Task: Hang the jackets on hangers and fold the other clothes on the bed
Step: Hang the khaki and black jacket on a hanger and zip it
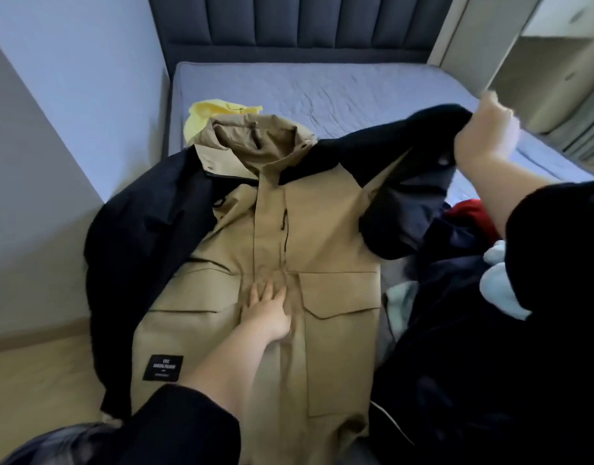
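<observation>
A tan hooded jacket [329, 236] lies face-up at the near edge of the bed [322, 92]. The person's left hand [268, 307] presses flat on its front, and the right hand [486, 132] grips its raised black sleeve [372, 152]. A harder pull may drag the jacket into the unfolded clothes [456, 297] alongside, or off the edge.
</observation>
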